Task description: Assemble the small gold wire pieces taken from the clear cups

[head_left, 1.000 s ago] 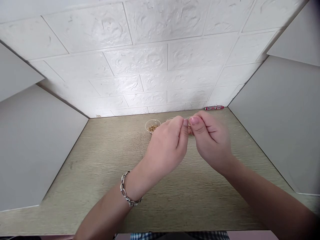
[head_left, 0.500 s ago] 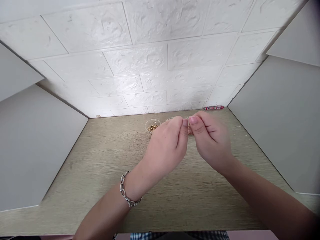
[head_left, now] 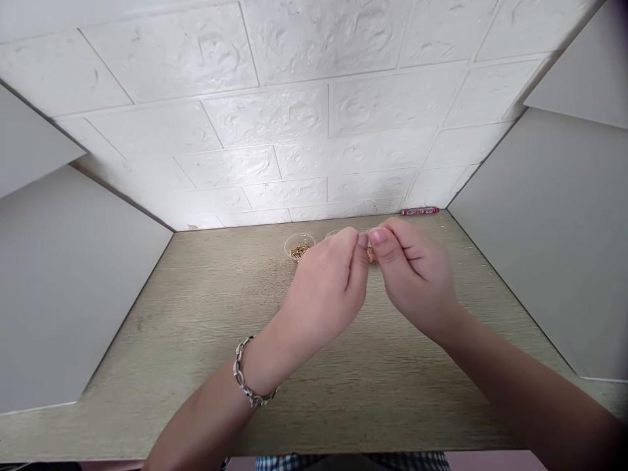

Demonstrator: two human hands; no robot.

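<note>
My left hand (head_left: 326, 288) and my right hand (head_left: 412, 275) are raised over the middle of the wooden table (head_left: 206, 327), thumbs and forefingers pinched tip to tip. Between the tips a tiny gold-coloured piece (head_left: 371, 254) barely shows; most of it is hidden by the fingers. A chain bracelet (head_left: 248, 383) sits on my left wrist. Just beyond my left hand stands a small clear cup (head_left: 299, 246) of little gold pieces. The rim of a second clear cup (head_left: 334, 233) peeks out behind my left knuckles.
A red pen (head_left: 419, 210) lies at the back right corner by the white brick-pattern wall (head_left: 294, 118). Grey side panels (head_left: 73, 281) (head_left: 549, 235) close the table in on the left and right.
Hardly anything: both hands stay pinched together in the same spot, with only slight finger shifts.
</note>
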